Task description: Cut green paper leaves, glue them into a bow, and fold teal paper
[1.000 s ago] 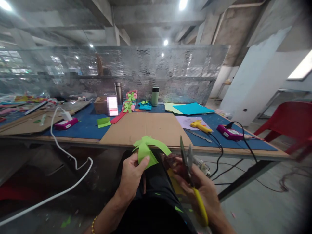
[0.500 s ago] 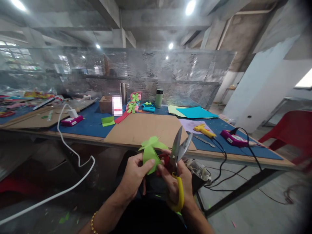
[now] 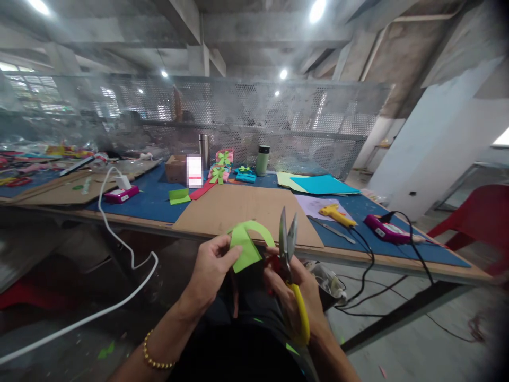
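Fingers of the left hand (image 3: 209, 271) pinch one green paper (image 3: 244, 255), closed on it; those of the right hand (image 3: 312, 300) curl round one pair of scissors (image 3: 284, 259), blades parted. Both are before one cardboard (image 3: 256, 207), which reaches the counter's (image 3: 153, 209) near edge. Right of it: one glue gun (image 3: 334, 214). Behind it: two bottles (image 3: 263, 161), a gap between.

A bracelet (image 3: 157, 365) of round gold-coloured beads circles the left wrist (image 3: 190, 309), both forearms (image 3: 328, 345) are bare and the clothing (image 3: 234, 347) black.

green paper (image 3: 245, 250) | one strip arched | yellow-handled scissors (image 3: 285, 252) | near paper | blades up, parted
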Motion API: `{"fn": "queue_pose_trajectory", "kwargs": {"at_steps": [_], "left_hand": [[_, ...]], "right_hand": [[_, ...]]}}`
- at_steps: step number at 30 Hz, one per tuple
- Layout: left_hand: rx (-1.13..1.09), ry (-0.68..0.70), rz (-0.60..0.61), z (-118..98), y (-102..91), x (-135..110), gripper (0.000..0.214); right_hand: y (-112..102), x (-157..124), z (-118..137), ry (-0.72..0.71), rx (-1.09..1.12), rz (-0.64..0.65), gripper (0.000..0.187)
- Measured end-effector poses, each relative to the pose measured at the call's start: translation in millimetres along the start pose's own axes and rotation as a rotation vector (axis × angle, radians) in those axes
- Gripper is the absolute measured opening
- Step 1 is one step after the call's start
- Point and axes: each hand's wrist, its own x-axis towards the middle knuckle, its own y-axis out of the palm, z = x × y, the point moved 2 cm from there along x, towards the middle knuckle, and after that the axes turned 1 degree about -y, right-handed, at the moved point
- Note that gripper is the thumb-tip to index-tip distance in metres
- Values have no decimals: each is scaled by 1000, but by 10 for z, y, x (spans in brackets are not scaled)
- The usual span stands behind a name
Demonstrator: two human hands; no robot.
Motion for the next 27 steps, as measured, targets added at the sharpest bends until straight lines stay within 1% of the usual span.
{"fn": "queue_pose_trajectory", "kwargs": {"at_steps": [3, 5, 7, 9, 11, 15, 20, 27], "left_hand": [[0, 99, -85, -119, -105, 118, 15], [-6, 159, -103, -173, -152, 176, 14], [25, 216, -104, -197, -170, 209, 13], [85, 258, -104, -198, -169, 218, 13], [142, 277, -101, -195, -160, 209, 13], [198, 271, -73, -218, -157, 159, 16], [225, 226, -56, -257, -143, 119, 16], [248, 221, -50, -249, -101, 121, 17]], "right_hand": [[-172, -83, -104, 14, -166, 172, 40], [-238, -125, -187, 25, -199, 299, 45], [-237, -136, -240, 28, -183, 398, 52], [-184, -115, -238, 18, -158, 456, 56], [-121, -66, -195, 2, -153, 465, 57], [-50, 47, -98, -25, -179, 436, 57], [-32, 110, -58, -51, -173, 440, 57], [-37, 97, -24, -36, -158, 428, 57]]}}
